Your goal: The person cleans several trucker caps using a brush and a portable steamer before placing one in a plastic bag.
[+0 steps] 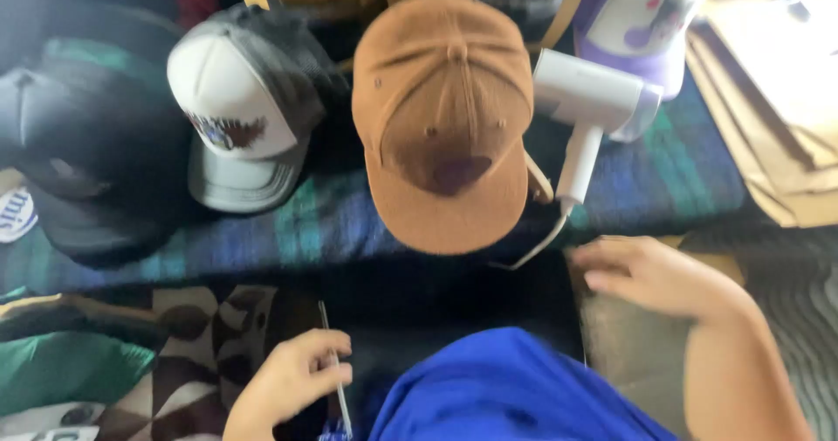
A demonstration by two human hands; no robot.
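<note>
My left hand [292, 380] at the bottom centre-left pinches a thin grey rod [334, 367] that runs from the dark cloth down past a blue garment [506, 389]. My right hand [650, 275] reaches in from the lower right, fingers loosely apart, holding nothing, close to the white cord [539, 244] of a white hand-held steamer [589, 109]. A brown cap [445, 113] sits upright on a stand in the middle, above both hands. The picture is blurred by motion.
A white-and-grey mesh cap [244, 109] lies left of the brown one, dark caps [83, 144] further left, a white-and-purple cap [646, 22] at the top right. All rest on a blue-green plaid blanket [681, 170]. Brown cardboard [777, 100] lies at the right; patterned cloth [201, 336] at the lower left.
</note>
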